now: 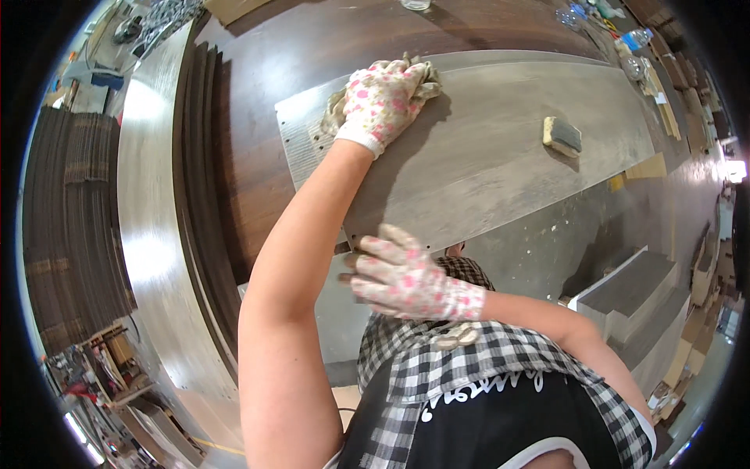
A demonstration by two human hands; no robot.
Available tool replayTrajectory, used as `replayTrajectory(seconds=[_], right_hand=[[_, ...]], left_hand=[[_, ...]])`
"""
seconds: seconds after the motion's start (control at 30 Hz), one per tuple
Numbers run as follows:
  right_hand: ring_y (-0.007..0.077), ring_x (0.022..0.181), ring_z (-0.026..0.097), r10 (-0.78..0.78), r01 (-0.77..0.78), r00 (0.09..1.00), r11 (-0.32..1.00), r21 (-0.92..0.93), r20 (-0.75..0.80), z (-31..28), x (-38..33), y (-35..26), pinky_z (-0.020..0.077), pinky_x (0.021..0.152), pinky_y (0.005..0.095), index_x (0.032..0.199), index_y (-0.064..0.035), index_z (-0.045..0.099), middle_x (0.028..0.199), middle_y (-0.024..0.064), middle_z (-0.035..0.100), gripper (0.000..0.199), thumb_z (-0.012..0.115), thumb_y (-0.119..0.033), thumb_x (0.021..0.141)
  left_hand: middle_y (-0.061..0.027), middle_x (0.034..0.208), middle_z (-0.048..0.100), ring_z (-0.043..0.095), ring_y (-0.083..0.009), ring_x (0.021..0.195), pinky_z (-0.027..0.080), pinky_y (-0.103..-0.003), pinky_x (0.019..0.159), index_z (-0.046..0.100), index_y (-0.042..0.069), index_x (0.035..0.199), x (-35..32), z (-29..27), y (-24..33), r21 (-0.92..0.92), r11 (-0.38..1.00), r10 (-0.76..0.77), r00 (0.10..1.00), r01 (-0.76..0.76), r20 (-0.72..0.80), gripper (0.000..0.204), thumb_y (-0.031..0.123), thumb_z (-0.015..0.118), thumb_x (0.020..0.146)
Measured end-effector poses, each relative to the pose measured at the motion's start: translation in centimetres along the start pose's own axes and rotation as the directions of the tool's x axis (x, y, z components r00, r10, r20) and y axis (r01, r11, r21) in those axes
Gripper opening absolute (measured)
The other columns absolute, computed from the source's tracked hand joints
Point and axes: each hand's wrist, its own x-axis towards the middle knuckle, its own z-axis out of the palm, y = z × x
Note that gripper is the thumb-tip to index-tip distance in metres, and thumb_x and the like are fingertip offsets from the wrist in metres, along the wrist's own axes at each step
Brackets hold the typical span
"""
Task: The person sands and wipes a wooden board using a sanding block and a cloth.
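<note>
A grey wood-grain panel (pixel 492 133) with small holes near its left end lies flat on the brown table. My left hand (pixel 384 100), in a white glove with pink spots, is closed on a crumpled, stained rag (pixel 334 113) and presses it onto the panel's far left part. My right hand (pixel 406 277), in a matching glove, hovers near the panel's front edge in front of my body. Its fingers are stretched out and hold nothing; their tips are slightly blurred. A sponge (pixel 562 136), dark on one face and yellowish on the other, rests on the panel's right part.
Long boards (pixel 148 195) stand along the table's left side, beside stacked dark cardboard (pixel 74 219). Plastic bottles (pixel 637 39) lie at the far right. Grey panels (pixel 637 301) are stacked at the lower right. Part of the brown table (pixel 250 86) shows behind the panel.
</note>
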Motion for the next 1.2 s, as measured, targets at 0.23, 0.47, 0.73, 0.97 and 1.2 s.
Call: replayTrajectory(seconds=[0.23,0.47,0.73,0.97,1.2], right_hand=[[0.0273,0.118,0.050,0.145,-0.138,0.988,0.981,-0.138,0.045,-3.5,-3.3,2.5,0.0284,0.106,0.0546,0.120,-0.0179,0.058,0.121,0.0063,0.057,0.052,0.068,-0.035,0.072],[0.0277,0.117,0.050,-0.024,0.024,1.000,0.998,-0.052,0.006,-0.5,1.7,0.8,0.0292,0.105,0.0541,0.108,-0.0170,0.061,0.117,0.0063,0.057,0.042,0.069,-0.034,0.071],[0.0297,0.120,0.048,0.137,-0.127,0.980,0.989,-0.075,0.143,-2.6,0.0,1.1,0.0298,0.105,0.0548,0.112,-0.0168,0.060,0.118,0.0078,0.057,0.048,0.068,-0.038,0.070],[0.0271,0.119,0.049,0.189,-0.178,0.982,0.958,-0.225,0.026,-1.8,-2.0,1.9,0.0338,0.102,0.0542,0.117,-0.0179,0.058,0.118,0.0084,0.058,0.045,0.059,-0.043,0.080],[0.0288,0.127,0.043,0.427,-0.504,0.843,0.840,-0.202,-0.328,-4.4,-7.7,2.7,0.0236,0.111,0.0507,0.122,-0.0144,0.057,0.125,0.0099,0.055,0.050,0.056,-0.045,0.083]], left_hand=[[-0.0076,0.108,0.062,0.060,-0.0265,0.100,0.050,-0.040,0.082,0.060,0.014,0.115,-0.5,-0.1,-0.5,0.045,0.998,-0.034,0.998,0.032,0.047,0.037,0.033,0.060,0.084],[-0.0075,0.107,0.063,0.059,-0.0267,0.101,0.050,-0.039,0.081,0.060,0.015,0.115,0.2,0.1,-0.4,0.074,0.995,-0.074,0.993,0.067,0.088,0.036,0.033,0.060,0.084],[-0.0085,0.108,0.062,0.060,-0.0283,0.098,0.050,-0.041,0.081,0.061,0.018,0.115,0.5,0.7,-0.5,0.052,0.998,-0.037,0.999,0.038,-0.009,0.033,0.028,0.058,0.084],[-0.0100,0.109,0.060,0.058,-0.0319,0.097,0.050,-0.043,0.080,0.056,0.018,0.118,-0.2,0.8,-1.2,0.071,0.995,-0.066,0.998,0.065,0.016,0.034,0.030,0.056,0.086],[-0.0108,0.111,0.060,0.057,-0.0312,0.101,0.047,-0.041,0.086,0.056,0.015,0.118,0.4,-0.3,0.3,0.061,0.997,-0.047,0.997,0.043,0.065,0.036,0.025,0.059,0.084]])
